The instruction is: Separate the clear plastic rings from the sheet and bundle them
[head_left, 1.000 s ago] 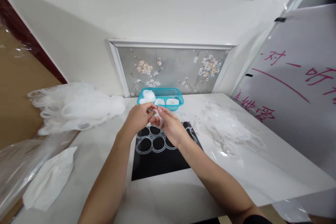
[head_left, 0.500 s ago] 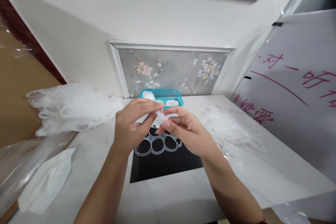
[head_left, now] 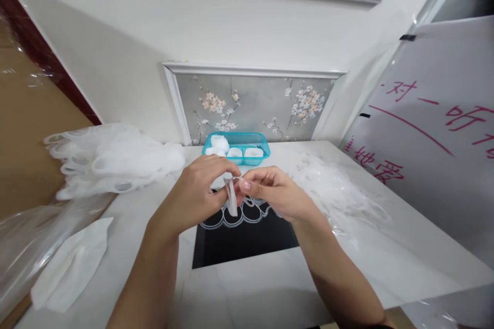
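My left hand (head_left: 195, 193) and my right hand (head_left: 276, 193) meet above a black mat (head_left: 247, 239) on the white table (head_left: 270, 282). Both pinch one small clear plastic lid (head_left: 231, 198), held on edge between the fingertips. Beneath the hands several clear plastic rings (head_left: 247, 212) lie side by side on the mat, partly hidden by my fingers. A turquoise basket (head_left: 237, 146) with white filled cups stands just beyond the hands by the wall.
A heap of stacked clear cups (head_left: 111, 157) lies at the left. Loose clear lids (head_left: 335, 190) pile at the right. A white folded tissue (head_left: 71, 262) lies near the left front. A whiteboard with red writing (head_left: 432, 133) leans at the right.
The hands have dropped slightly toward the mat and closed together. The clear lid has turned from slanting flat to standing on edge between the fingertips.
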The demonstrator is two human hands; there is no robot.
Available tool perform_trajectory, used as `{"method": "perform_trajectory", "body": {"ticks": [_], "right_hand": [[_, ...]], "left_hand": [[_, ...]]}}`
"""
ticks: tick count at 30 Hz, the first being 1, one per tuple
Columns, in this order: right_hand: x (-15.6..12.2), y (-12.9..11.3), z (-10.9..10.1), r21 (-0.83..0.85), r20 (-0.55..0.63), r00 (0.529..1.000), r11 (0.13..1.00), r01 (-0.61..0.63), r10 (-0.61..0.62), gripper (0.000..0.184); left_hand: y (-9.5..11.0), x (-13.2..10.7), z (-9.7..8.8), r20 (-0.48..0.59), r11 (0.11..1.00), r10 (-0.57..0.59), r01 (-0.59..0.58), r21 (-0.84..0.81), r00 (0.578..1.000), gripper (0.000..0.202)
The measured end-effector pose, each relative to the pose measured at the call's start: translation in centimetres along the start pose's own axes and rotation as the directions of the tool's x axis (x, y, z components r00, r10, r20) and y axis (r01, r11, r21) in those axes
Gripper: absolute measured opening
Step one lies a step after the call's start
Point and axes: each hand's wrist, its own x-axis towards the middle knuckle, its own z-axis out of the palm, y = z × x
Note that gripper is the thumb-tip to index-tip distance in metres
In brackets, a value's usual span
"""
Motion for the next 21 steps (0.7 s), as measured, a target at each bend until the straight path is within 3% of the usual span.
{"method": "perform_trajectory", "body": {"ticks": [4,7,12,15,17,19,21], "right_hand": [[0.0,-0.2,0.2,-0.048,-0.009,1.000,0.999,-0.015,0.015,0.021],[0.0,-0.1,0.3,-0.091,-0.018,0.999,0.995,-0.028,0.027,0.022],[-0.4,-0.5,0.3,-0.322,-0.134,0.991,0.946,-0.039,-0.005,0.024],[-0.9,-1.4,0.2,-0.390,-0.268,0.959,0.920,-0.021,-0.091,0.018],[-1.5,-2.0,0.0,-0.294,-0.347,0.931,0.956,0.004,-0.111,0.018],[-2.6,-2.6,-0.2,-0.127,-0.374,0.925,0.992,0.014,-0.061,0.022],[-4.3,-2.9,-0.5,0.009,-0.355,0.935,1.000,-0.010,0.012,0.029]], "left_hand": [[0.1,-0.2,-0.2,0.053,0.985,-0.170,0.170,0.002,0.984,0.002],[0.1,-0.2,-0.2,0.069,0.978,-0.210,0.211,-0.002,0.975,0.012],[0.1,-0.3,-0.7,0.013,0.989,-0.148,0.149,-0.011,0.989,0.011],[0.0,-0.5,-1.1,-0.149,0.987,-0.067,0.044,-0.156,0.987,0.006],[-0.2,-0.4,-1.2,-0.336,0.958,-0.013,-0.085,-0.274,0.942,0.008],[-0.5,-0.2,-1.4,-0.561,0.909,0.063,-0.280,-0.310,0.825,0.015],[-1.2,-0.1,-1.8,-0.683,0.883,0.087,-0.374,-0.283,0.725,0.025]]}}
